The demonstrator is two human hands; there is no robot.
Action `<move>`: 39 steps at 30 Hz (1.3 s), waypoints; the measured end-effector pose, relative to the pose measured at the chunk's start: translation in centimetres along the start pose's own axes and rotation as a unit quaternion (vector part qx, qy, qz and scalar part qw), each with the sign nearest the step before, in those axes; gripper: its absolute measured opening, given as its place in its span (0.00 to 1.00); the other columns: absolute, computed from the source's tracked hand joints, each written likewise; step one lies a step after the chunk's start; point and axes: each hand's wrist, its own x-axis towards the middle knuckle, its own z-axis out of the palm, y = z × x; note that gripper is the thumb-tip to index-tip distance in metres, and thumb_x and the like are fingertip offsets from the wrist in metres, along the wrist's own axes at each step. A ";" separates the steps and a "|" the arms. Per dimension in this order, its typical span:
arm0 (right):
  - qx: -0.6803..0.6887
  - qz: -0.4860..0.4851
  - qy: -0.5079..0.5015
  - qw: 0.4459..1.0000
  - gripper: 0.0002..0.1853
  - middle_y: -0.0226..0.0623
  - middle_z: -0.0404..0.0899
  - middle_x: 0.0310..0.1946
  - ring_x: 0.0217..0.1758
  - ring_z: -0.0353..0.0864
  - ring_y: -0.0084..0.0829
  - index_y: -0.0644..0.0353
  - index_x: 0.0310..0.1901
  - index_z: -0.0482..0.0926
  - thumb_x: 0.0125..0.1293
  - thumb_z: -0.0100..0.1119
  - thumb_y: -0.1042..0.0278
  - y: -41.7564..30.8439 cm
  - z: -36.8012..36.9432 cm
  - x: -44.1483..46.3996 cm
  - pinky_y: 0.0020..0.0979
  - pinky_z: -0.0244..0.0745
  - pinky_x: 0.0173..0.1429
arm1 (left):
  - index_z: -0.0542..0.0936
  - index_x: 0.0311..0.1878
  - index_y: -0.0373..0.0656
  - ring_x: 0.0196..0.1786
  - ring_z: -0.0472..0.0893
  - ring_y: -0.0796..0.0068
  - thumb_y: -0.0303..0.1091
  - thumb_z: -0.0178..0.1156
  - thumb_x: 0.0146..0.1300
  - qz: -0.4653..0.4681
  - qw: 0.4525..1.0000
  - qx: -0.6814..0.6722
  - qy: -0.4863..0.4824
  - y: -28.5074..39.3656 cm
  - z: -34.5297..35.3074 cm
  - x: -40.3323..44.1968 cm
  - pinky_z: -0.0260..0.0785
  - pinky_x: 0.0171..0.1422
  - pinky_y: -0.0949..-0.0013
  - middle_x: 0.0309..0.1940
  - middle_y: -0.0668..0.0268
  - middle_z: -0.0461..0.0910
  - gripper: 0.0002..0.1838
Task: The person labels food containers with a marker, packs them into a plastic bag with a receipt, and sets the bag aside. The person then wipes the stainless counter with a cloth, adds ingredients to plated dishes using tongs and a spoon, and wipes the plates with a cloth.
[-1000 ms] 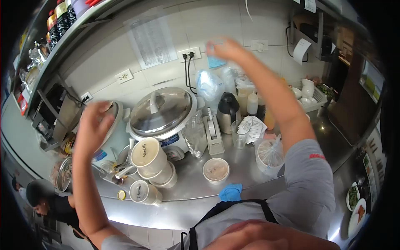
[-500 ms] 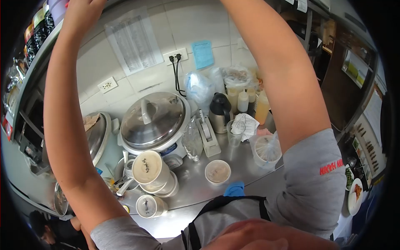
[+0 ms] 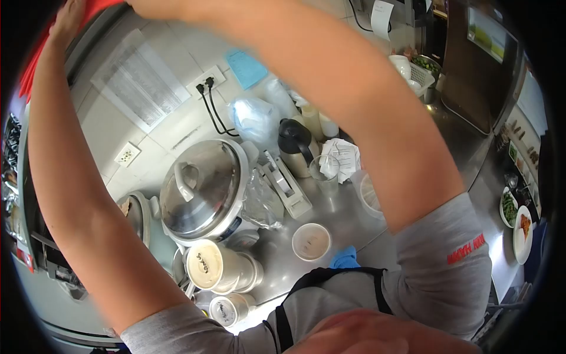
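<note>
Both my arms reach up to the shelf at the upper left. My left hand [image 3: 66, 22] is at the top left edge, against a bright red plastic item [image 3: 97, 7], its fingers partly cut off by the frame. My right hand [image 3: 154, 7] is at the top edge beside the same red item, and its fingers are too hidden to tell their grip. Below lie a large cooker with a steel lid [image 3: 203, 186], stacked lidded tubs [image 3: 206, 264] with handwriting, and a round lidded container [image 3: 311, 242].
On the steel counter [image 3: 277, 259] stand a tape dispenser [image 3: 289, 186], a thermal jug [image 3: 296, 144], a clear cup [image 3: 324, 168] and a blue cloth [image 3: 345, 258]. Plates of food [image 3: 522, 236] are at the far right. Black cords hang from a wall outlet [image 3: 206, 81].
The view has turned toward the left. My hands have risen to the upper left shelf, my right arm now crosses the top, and the red item has come into view between my hands.
</note>
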 end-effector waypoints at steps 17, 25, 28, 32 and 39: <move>0.196 0.049 -0.089 0.975 0.03 0.35 0.73 0.20 0.22 0.72 0.32 0.57 0.23 0.72 0.49 0.51 0.68 -2.5 -20.4 -21.2 0.30 0.66 0.30 | 0.67 0.48 0.42 0.50 0.63 0.63 0.39 0.45 0.57 0.297 0.928 -0.221 0.031 14.5 -1.3 -19.4 0.55 0.51 0.62 0.45 0.61 0.65 0.17; 0.488 0.239 -0.063 0.837 0.11 0.36 0.72 0.32 0.34 0.71 0.35 0.56 0.35 0.72 0.47 0.56 0.74 -8.7 -23.3 -32.2 0.31 0.66 0.40 | 0.75 0.37 0.38 0.39 0.73 0.80 0.32 0.55 0.54 0.068 0.943 -0.304 -0.119 15.4 -1.8 -32.5 0.63 0.42 0.76 0.32 0.69 0.76 0.10; 0.374 0.170 -0.420 0.809 0.21 0.38 0.68 0.44 0.44 0.69 0.36 0.52 0.45 0.70 0.46 0.59 0.63 -13.5 -23.7 -46.1 0.36 0.63 0.47 | 0.73 0.41 0.36 0.38 0.71 0.80 0.33 0.55 0.54 -0.131 0.869 -0.472 -0.066 14.8 -2.6 -35.8 0.62 0.43 0.76 0.36 0.67 0.74 0.13; 0.322 0.034 -0.508 0.798 0.23 0.40 0.66 0.46 0.50 0.65 0.41 0.50 0.48 0.70 0.47 0.58 0.61 -14.0 -25.6 -54.2 0.38 0.62 0.52 | 0.73 0.40 0.35 0.38 0.70 0.80 0.32 0.54 0.54 -0.314 0.777 -0.545 -0.019 14.8 -2.7 -41.0 0.61 0.45 0.76 0.35 0.68 0.73 0.12; 0.246 0.223 -0.681 0.652 0.18 0.38 0.69 0.45 0.51 0.66 0.41 0.53 0.46 0.71 0.53 0.52 0.59 -6.7 -24.2 -53.8 0.38 0.63 0.49 | 0.65 0.49 0.35 0.44 0.72 0.70 0.30 0.49 0.57 -0.499 0.551 -0.669 0.006 15.1 -2.2 -50.3 0.64 0.50 0.66 0.43 0.60 0.71 0.16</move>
